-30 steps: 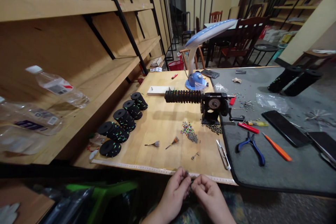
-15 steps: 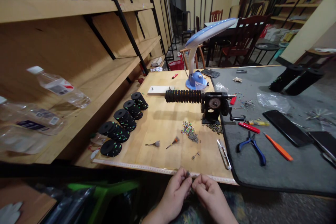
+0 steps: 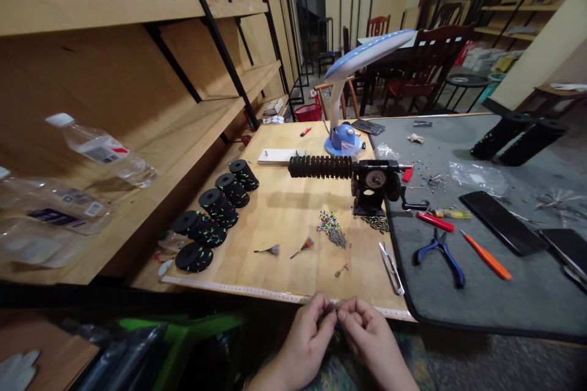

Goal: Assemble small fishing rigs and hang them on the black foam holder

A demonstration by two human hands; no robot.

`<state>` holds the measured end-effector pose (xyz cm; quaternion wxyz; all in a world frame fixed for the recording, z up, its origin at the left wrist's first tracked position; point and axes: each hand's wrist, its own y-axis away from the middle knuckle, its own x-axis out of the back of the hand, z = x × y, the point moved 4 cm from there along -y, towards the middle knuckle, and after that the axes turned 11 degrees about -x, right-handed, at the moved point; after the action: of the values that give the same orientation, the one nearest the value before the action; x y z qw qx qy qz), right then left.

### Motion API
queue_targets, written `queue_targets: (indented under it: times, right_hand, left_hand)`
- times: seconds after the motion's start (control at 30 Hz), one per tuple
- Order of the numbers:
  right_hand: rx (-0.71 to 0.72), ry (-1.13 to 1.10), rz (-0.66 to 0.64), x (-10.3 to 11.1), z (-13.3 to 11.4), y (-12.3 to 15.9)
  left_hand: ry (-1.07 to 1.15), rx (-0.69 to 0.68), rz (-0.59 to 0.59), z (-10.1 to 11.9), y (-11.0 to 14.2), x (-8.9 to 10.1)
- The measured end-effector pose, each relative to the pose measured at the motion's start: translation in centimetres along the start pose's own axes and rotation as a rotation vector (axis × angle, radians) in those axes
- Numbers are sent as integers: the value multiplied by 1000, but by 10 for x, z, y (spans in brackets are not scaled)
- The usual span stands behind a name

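Note:
My left hand and my right hand meet at the table's front edge, thumbs and fingertips pinched close together. Something small and dark sits between them, mostly covered by the fingers and too small to name. Just beyond lies a small metal piece. Two little bristly bundles, one grey and one orange-tipped, rest on the wood farther left. Behind them is a pile of coloured beads beside a heap of small grey pieces.
A black hand-crank winder with a wound black roll stands mid-table. Black foam spools line the left side. Thread snips, blue pliers and an orange tool lie right. A blue lamp stands behind.
My right hand has shifted slightly left, and the fingertips of both hands are now closer together. The things on the table have stayed put.

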<state>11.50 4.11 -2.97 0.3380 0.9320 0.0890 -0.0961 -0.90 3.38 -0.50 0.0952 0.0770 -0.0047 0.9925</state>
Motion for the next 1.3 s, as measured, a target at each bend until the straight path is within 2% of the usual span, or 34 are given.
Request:
queue_targets:
  times: [0.23, 0.57, 0.8, 1.07, 1.3]
  right_hand:
    - [37, -34, -1, 2, 3, -2]
    - [41, -85, 26, 8, -2, -1]
    - [39, -73, 20, 6, 3, 0]
    - [145, 36, 43, 9, -8, 4]
    - [135, 251, 2, 6, -2, 3]
  left_hand:
    - [-25, -23, -57, 6, 0, -3]
    - [87, 54, 1, -2, -2, -6]
    - [65, 68, 68, -6, -3, -5]
    - [76, 49, 66, 3, -7, -3]
    - [56, 27, 119, -8, -7, 10]
